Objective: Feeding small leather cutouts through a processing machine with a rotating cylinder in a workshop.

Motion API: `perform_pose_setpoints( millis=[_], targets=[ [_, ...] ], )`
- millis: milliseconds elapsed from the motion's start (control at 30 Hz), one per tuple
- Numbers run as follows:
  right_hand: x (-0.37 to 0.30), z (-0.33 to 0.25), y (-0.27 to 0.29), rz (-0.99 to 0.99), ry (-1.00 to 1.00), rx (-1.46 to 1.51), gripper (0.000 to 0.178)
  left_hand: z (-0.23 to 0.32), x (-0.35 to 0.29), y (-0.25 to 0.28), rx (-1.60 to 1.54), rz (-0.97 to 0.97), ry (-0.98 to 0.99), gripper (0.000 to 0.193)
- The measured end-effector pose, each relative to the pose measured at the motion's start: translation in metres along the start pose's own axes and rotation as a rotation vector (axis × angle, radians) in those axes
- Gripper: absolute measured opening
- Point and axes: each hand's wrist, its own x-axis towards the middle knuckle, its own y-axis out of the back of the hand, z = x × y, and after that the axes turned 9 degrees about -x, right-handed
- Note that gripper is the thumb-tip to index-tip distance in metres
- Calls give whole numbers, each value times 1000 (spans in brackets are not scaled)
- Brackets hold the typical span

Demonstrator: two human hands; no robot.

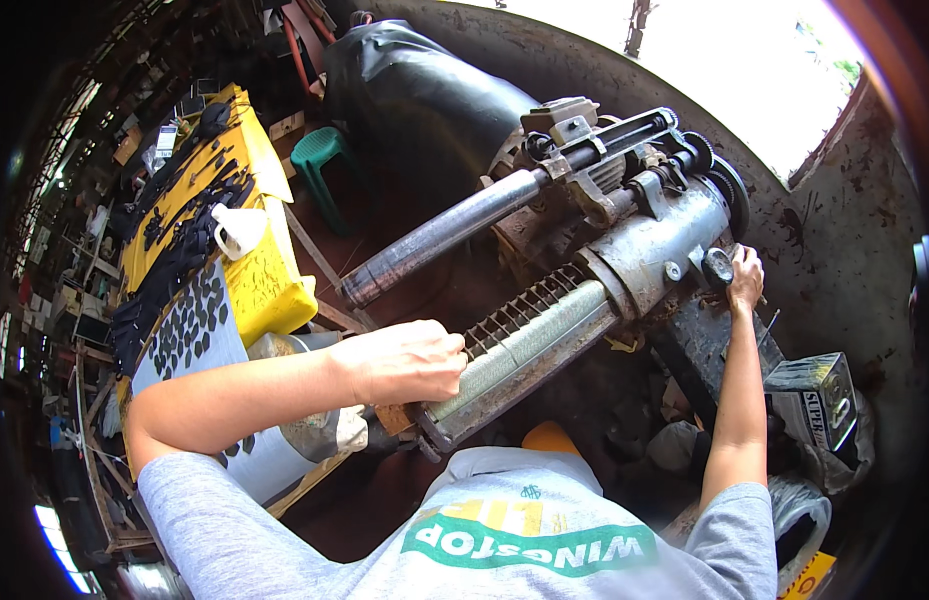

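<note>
A worn metal machine (654, 240) with gears lies diagonally before me. A dark coil (524, 312) runs along its pale green bed (529, 345). My left hand (416, 362) is closed at the near left end of the coil and bed; its fingers hide whatever is in them. My right hand (746, 278) has its fingers curled at the machine's right side, beside a round dark knob (717, 265). What it grips there is hidden. Above the bed a shiny steel roller (444, 235) sticks out toward the left, apart from both hands.
A yellow-covered table (279, 270) at left carries dark pieces, a white jug (240, 230) and a pale sheet (199, 335) with small dark shapes. Behind stand a green stool (319, 150) and a black-covered bulk (414, 100). A metal tin (824, 400) and plastic bags are at right.
</note>
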Motion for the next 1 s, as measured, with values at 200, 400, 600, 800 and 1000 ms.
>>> perform_pose_setpoints(
  millis=[200, 400, 600, 800, 1000],
  targets=[
    [7, 19, -20, 76, 116, -43, 39, -4, 0, -2, -54, -35, 26, 6],
    [5, 14, -13, 37, 79, -4, 39, -7, -3, -5, -135, -53, 45, 8],
    [4, 4, -5, 1, 30, 1, 39, -6, -7, -10, -162, -16, 71, 8],
    [5, 9, -10, 0, 51, -35, 38, -15, -13, -13, -369, 111, 118, 6],
    [14, 34, -28, 103, 183, -84, 42, -21, -22, -25, -598, 330, 197, 10]
  ],
)
